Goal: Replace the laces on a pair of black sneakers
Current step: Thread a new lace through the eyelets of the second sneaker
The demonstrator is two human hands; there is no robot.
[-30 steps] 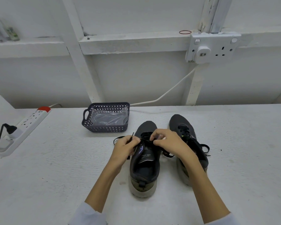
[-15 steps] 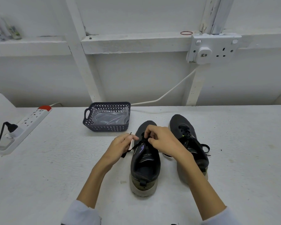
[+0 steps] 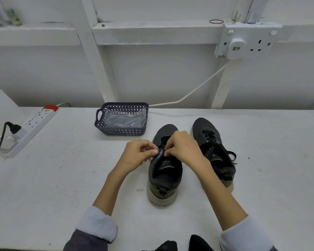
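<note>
The nearer sneaker (image 3: 164,171) sits mid-worktop (image 3: 71,178), heel toward me, toe pointing away. My left grip (image 3: 138,153) and right grip (image 3: 183,147) meet over its tongue, each pinching the lace (image 3: 163,141), equally near the eyelets.

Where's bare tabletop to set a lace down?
Free: table right of the right sneaker; front-left stretch between power strip and left hand. Crowded: basket to left sneaker, where it and the right hand pinch the lace; the gap between sneakers is narrow.
</note>
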